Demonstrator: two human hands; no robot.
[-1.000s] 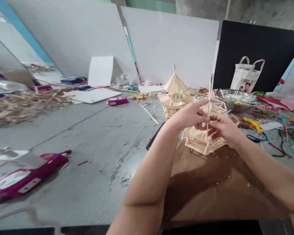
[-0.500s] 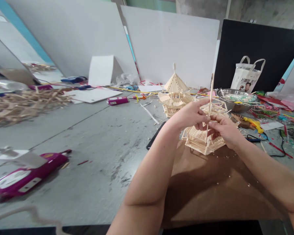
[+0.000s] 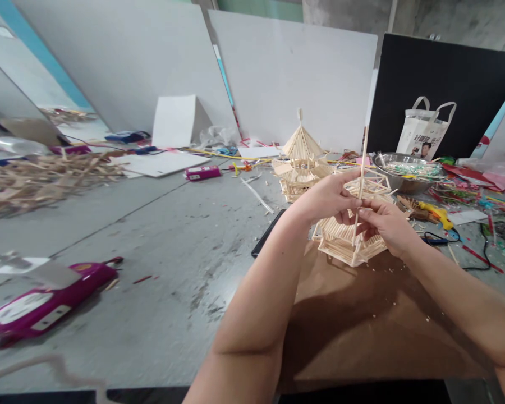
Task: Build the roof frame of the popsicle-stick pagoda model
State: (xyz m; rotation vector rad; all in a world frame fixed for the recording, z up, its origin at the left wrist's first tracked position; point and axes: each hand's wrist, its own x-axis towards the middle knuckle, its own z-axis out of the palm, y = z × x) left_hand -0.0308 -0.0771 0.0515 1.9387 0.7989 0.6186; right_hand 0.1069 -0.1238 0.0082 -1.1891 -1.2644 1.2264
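My left hand (image 3: 326, 197) and my right hand (image 3: 386, 223) meet over a small hexagonal model (image 3: 348, 242) built of thin wooden sticks, which rests on a brown cardboard sheet (image 3: 362, 320). Both hands pinch one long upright wooden stick (image 3: 362, 163) that rises above the model's open frame. The left fingers close on the stick from the left, the right fingers from the right and a little lower. A finished stick pagoda (image 3: 301, 160) with a pointed roof stands just behind.
A magenta glue gun (image 3: 46, 303) lies at the near left. A heap of loose sticks (image 3: 42, 177) sits far left. A steel bowl (image 3: 406, 171), a white tote bag (image 3: 425, 132), a yellow tool (image 3: 435, 213) and coloured scraps crowd the right. White and black boards lean behind.
The upright stick has shifted slightly higher and straighter between my fingers. Both hands stay in almost the same place over the model.
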